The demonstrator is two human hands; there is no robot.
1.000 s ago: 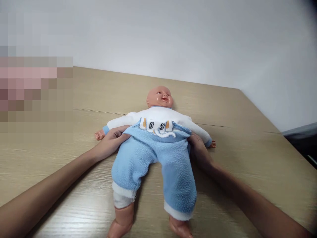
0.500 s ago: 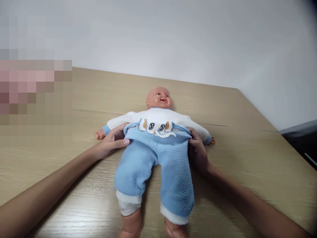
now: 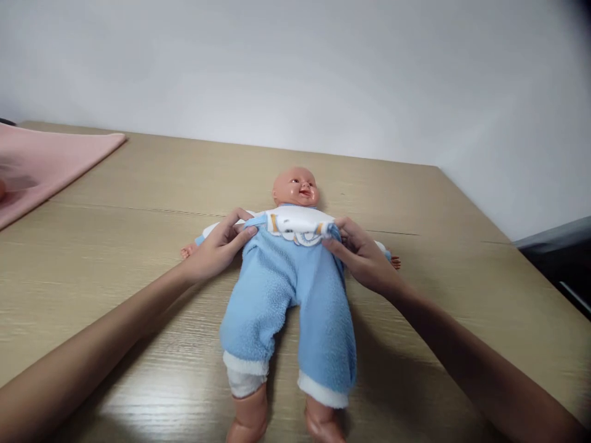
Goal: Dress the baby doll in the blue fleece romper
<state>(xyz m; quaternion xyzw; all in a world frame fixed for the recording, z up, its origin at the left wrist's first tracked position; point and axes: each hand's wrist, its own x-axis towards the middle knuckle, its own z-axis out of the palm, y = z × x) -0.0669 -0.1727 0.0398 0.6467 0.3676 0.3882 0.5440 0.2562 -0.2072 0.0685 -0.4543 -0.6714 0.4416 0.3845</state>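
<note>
Doll [image 3: 295, 187] lies on its back at centre of the bench [image 3: 138, 184], head toward 12 o'clock, feet toward 6 o'clock. It wears a white top [image 3: 302, 216] with an embroidered patch and fleece blue trousers [image 3: 295, 295]. The waistband [image 3: 257, 220] sits high on the chest and covers the lower part of the patch. White cuffs end both trouser legs; bare lower legs stick out below them and run past the 6 o'clock edge of the view.

Left hand [image 3: 217, 249]: enters from 8 o'clock, forearm low over the bench. It sits at 9 o'clock of the doll's chest. Its fingers [image 3: 237, 229] are drawn together, pinching the waistband corner on that side, thumb on top.

Right hand [image 3: 362, 255]: enters from 4 o'clock and sits at 3 o'clock of the chest. Its fingers [image 3: 339, 249] are curled and closed on the opposite waistband corner, gathering the fleece.

The doll's arms spread toward 9 and 3 o'clock, mostly hidden behind the two hands; only its small plastic hands show beyond them, lying on the bench.

Surroundings: pink cloth [image 3: 46, 163] lies flat at 10 o'clock, well apart from the doll. A dark object [image 3: 563, 258] lies beyond the bench edge at 3 o'clock, too cut off to identify.
</note>
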